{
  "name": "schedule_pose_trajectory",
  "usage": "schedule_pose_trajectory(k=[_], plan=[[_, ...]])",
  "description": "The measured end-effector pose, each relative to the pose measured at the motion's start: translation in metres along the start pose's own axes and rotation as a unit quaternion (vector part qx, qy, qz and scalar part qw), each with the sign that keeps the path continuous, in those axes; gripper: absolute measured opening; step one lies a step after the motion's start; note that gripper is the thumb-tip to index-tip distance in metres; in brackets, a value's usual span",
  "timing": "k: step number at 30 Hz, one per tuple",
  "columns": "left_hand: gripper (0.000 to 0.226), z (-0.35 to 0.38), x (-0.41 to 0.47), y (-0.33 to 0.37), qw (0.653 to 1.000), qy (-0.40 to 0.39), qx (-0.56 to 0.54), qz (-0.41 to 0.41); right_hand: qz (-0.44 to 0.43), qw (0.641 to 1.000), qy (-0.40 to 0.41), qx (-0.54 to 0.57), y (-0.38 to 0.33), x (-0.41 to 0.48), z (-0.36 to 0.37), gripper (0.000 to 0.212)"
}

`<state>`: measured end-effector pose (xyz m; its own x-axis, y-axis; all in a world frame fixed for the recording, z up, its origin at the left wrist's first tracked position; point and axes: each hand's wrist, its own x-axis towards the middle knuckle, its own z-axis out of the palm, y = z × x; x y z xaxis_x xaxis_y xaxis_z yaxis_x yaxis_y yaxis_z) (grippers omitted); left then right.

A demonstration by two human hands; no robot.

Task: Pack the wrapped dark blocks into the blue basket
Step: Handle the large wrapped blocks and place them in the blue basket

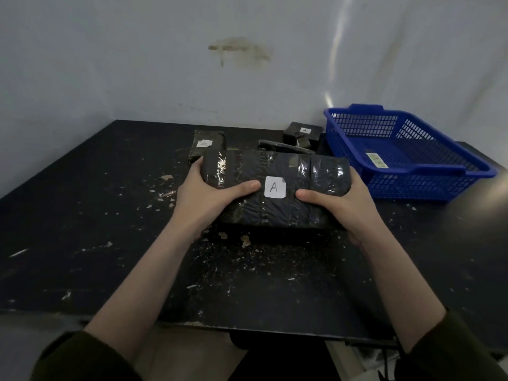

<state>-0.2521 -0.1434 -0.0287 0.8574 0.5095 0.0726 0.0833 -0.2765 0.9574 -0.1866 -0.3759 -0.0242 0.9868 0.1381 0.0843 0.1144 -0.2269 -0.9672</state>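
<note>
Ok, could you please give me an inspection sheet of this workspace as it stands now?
Surface: black table, scuffed and speckled with pale marks.
Job's things: large wrapped block labelled A, held in both hands; back-left block, flat block and block beside the basket lie at the rear; blue basket at the right holds no blocks, only a sticker on its floor.
Clutter: pale scraps on the table.
Hands: left hand and right hand grip the large block's ends, thumbs on top.
Cables: nothing seen.
Surroundings: pale wall with a brownish stain.
</note>
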Motion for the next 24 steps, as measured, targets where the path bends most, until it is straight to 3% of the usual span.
schedule_pose_trajectory(k=[3,7,11,13,15,17,18,20,24], plan=[[0.116,0.001,-0.007,0.008,0.997,0.041,0.068,-0.008,-0.019,0.999,0.03,-0.032,-0.005,-0.008,0.002,0.099],[0.101,0.006,-0.007,0.009,0.995,0.061,0.074,-0.006,-0.043,0.99,0.069,-0.115,-0.007,-0.017,0.012,0.13],[0.102,0.008,-0.007,0.003,0.992,0.075,0.097,0.022,-0.046,0.984,0.107,-0.133,-0.006,-0.016,0.017,0.119],[0.109,0.011,-0.013,-0.002,0.983,0.076,0.148,0.08,-0.032,0.985,0.104,-0.132,-0.007,-0.012,0.016,0.117],[0.096,0.011,-0.022,-0.011,0.938,0.081,0.238,0.238,-0.024,0.987,0.099,-0.127,-0.009,-0.01,0.016,0.119],[0.076,0.009,-0.026,-0.022,0.849,0.062,0.362,0.379,-0.024,0.987,0.097,-0.127,-0.009,-0.008,0.016,0.118],[0.074,0.008,-0.025,-0.028,0.813,0.045,0.408,0.414,-0.026,0.987,0.096,-0.129,-0.008,-0.007,0.017,0.117],[0.079,0.005,-0.02,-0.034,0.772,0.018,0.453,0.446,-0.032,0.986,0.097,-0.133,-0.007,-0.008,0.017,0.116],[0.068,0.004,-0.013,-0.038,0.735,0.031,0.481,0.478,-0.042,0.981,0.079,-0.17,-0.003,-0.009,0.015,0.124]])
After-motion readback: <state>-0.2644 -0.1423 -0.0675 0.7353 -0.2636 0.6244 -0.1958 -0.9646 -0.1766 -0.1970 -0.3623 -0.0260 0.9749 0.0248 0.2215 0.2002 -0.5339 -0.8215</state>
